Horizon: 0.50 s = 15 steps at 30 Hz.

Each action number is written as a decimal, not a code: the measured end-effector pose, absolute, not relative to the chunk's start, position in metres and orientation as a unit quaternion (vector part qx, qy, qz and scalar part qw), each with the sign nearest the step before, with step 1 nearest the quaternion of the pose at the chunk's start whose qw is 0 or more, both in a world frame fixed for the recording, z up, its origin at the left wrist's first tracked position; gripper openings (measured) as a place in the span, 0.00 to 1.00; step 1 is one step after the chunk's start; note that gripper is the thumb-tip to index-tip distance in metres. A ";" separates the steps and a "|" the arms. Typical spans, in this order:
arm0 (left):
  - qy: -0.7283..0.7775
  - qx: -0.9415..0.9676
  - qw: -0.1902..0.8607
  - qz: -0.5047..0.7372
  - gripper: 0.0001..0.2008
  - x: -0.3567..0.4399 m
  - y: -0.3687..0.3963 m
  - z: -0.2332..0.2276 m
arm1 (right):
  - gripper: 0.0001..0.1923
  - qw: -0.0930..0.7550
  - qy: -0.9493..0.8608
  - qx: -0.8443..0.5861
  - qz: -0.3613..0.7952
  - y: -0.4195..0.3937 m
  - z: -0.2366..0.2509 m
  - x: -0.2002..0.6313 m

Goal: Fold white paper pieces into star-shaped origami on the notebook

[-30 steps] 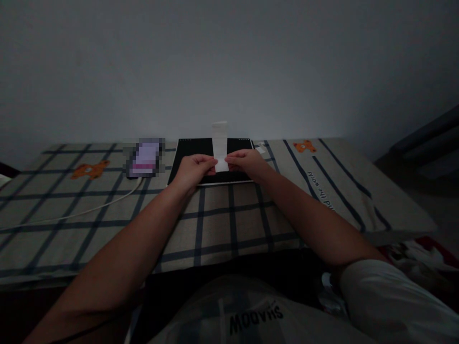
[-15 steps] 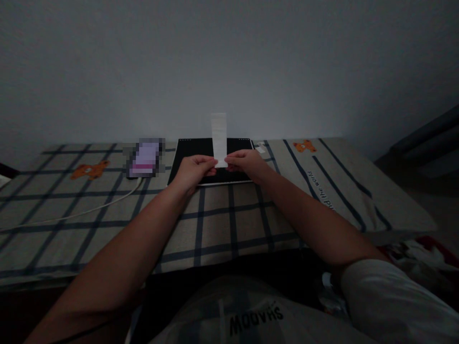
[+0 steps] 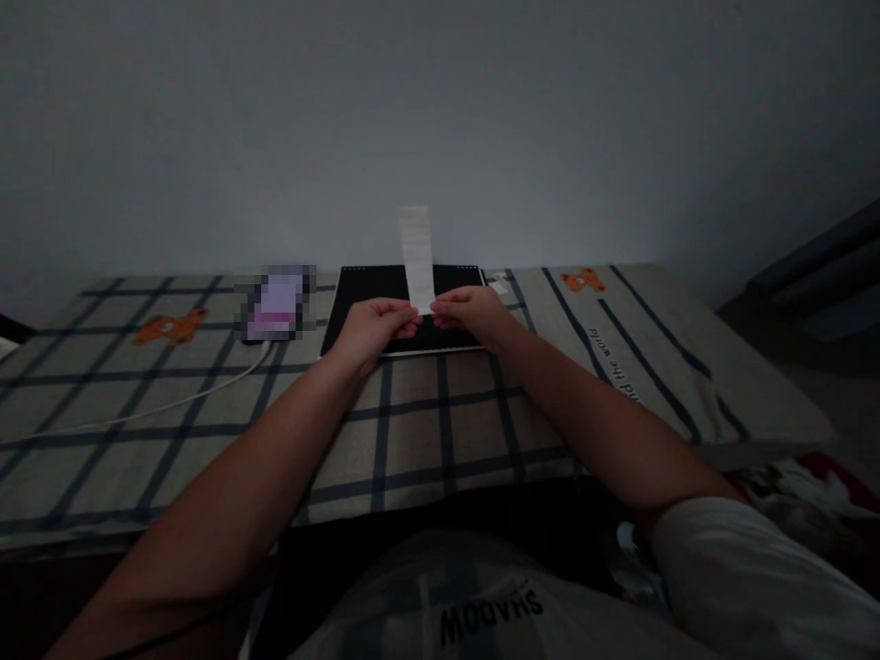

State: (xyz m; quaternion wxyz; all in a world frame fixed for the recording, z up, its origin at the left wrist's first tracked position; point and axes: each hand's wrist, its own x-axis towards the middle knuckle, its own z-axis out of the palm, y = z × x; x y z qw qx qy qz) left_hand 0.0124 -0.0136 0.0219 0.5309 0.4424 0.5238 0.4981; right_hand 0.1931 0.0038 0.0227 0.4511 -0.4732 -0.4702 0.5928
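Observation:
A white paper strip (image 3: 416,252) stands upright between my two hands, its upper end rising past the table's far edge against the wall. My left hand (image 3: 375,328) pinches its lower left corner between thumb and fingers. At the lower right corner, my right hand (image 3: 471,312) grips it the same way. Both hands are over a black pad (image 3: 357,286) with small holes along its far edge and a pale border. The pad lies flat, and its middle is partly hidden by my hands and the strip.
Left of the pad lies a phone (image 3: 279,302), its screen blurred, with a white cable (image 3: 213,385) running off left. Small white scraps (image 3: 500,284) sit beside the pad's right edge. A checked cloth (image 3: 412,431) covers the table. Behind it rises a plain wall (image 3: 440,119).
The strip's upper end has tilted slightly left and up, and its lower edge sits a little higher. Both hands still hold its lower corners in nearly the same place.

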 end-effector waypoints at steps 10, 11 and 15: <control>0.544 0.518 0.434 0.498 0.08 0.007 -0.008 0.011 | 0.12 0.425 -0.493 -0.463 0.601 0.001 0.023 0.192; 0.544 0.548 0.392 0.501 0.12 0.005 -0.008 0.010 | 0.12 0.419 -0.503 -0.466 0.595 0.002 0.022 0.192; 0.509 0.597 0.327 0.527 0.26 0.002 -0.008 0.006 | 0.11 0.400 -0.548 -0.471 0.565 0.005 0.014 0.191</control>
